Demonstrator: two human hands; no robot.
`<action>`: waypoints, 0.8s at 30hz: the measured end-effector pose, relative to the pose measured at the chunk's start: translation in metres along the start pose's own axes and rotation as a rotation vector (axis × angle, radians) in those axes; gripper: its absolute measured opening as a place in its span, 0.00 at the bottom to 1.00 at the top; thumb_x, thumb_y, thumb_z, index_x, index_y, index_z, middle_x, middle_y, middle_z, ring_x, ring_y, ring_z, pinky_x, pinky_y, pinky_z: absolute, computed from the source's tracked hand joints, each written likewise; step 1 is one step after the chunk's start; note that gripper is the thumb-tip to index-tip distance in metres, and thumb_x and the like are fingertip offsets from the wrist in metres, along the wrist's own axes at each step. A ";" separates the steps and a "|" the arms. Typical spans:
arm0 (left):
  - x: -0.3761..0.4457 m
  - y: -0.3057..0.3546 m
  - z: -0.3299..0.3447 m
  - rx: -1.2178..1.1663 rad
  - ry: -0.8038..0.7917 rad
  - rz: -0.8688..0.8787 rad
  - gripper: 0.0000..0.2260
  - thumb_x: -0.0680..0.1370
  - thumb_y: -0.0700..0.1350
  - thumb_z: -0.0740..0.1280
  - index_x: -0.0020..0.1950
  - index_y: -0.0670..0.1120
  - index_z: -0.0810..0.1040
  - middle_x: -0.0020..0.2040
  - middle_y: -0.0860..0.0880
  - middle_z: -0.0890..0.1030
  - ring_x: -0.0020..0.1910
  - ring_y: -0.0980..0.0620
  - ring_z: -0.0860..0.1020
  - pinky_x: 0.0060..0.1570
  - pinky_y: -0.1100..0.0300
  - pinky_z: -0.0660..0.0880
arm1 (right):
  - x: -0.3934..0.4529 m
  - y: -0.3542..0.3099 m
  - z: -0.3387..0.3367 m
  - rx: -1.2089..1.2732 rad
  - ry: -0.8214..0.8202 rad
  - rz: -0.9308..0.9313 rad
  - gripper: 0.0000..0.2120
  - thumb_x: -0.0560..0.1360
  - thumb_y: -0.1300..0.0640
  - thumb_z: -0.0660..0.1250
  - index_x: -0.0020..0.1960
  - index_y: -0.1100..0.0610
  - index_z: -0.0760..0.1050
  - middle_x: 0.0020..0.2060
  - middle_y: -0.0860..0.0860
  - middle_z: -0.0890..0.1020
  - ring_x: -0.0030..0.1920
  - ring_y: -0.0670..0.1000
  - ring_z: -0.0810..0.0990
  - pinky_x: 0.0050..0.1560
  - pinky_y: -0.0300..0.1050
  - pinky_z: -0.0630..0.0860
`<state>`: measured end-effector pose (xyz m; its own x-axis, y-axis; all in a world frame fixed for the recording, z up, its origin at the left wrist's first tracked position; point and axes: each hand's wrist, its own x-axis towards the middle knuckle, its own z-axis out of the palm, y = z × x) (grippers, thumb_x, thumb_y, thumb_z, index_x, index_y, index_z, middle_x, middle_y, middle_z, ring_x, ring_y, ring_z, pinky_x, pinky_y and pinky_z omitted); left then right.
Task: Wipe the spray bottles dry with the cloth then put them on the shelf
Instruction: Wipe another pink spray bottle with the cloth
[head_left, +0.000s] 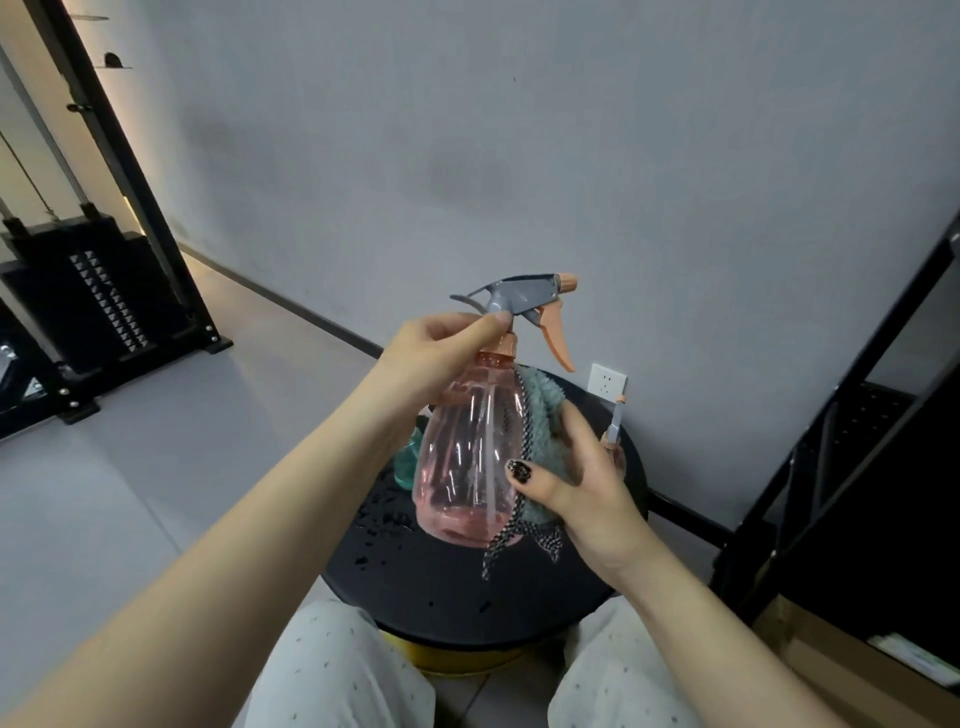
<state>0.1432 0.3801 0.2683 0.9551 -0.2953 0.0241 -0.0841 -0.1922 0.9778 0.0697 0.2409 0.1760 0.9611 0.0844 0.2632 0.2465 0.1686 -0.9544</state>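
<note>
We hold the clear pink plastic spray bottle (470, 457) above the round black surface (441, 587), left hand (431, 358) pinching its neck. Our right hand (582, 493) grips the grey-green fleecy cloth (540, 415) against its side; we should turn the bottle steadily so every face gets wiped.

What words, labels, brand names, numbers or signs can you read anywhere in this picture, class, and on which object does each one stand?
No text can be read.
The pink spray bottle, held at the neck by the left hand, shows no label.
The cloth pressed against it by the right hand carries only a check pattern.
The wall socket shows no readable marking.
The papers in the cardboard box are too blurred to read.
</note>
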 end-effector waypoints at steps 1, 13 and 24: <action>0.001 0.000 0.000 0.019 0.026 0.001 0.12 0.74 0.56 0.68 0.46 0.49 0.83 0.39 0.52 0.83 0.36 0.56 0.80 0.39 0.61 0.75 | 0.001 0.000 0.002 -0.051 0.012 -0.026 0.33 0.64 0.50 0.76 0.66 0.45 0.67 0.59 0.45 0.79 0.62 0.45 0.76 0.59 0.41 0.75; 0.005 0.000 -0.007 -0.205 0.104 -0.023 0.12 0.78 0.47 0.64 0.53 0.39 0.80 0.42 0.47 0.82 0.28 0.58 0.79 0.25 0.71 0.72 | -0.008 0.013 -0.009 -1.371 -0.161 -0.913 0.17 0.79 0.53 0.59 0.68 0.51 0.65 0.67 0.50 0.67 0.71 0.57 0.62 0.67 0.54 0.66; 0.013 -0.013 -0.002 -0.191 -0.062 -0.049 0.14 0.78 0.54 0.62 0.42 0.46 0.80 0.41 0.45 0.80 0.40 0.46 0.75 0.40 0.54 0.66 | 0.025 -0.015 -0.006 -0.743 0.124 -0.523 0.20 0.74 0.61 0.58 0.65 0.57 0.73 0.63 0.43 0.73 0.67 0.44 0.69 0.69 0.37 0.63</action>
<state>0.1572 0.3809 0.2565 0.9371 -0.3477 -0.0320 0.0235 -0.0285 0.9993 0.0912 0.2346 0.1958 0.7002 0.0617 0.7112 0.6297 -0.5229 -0.5745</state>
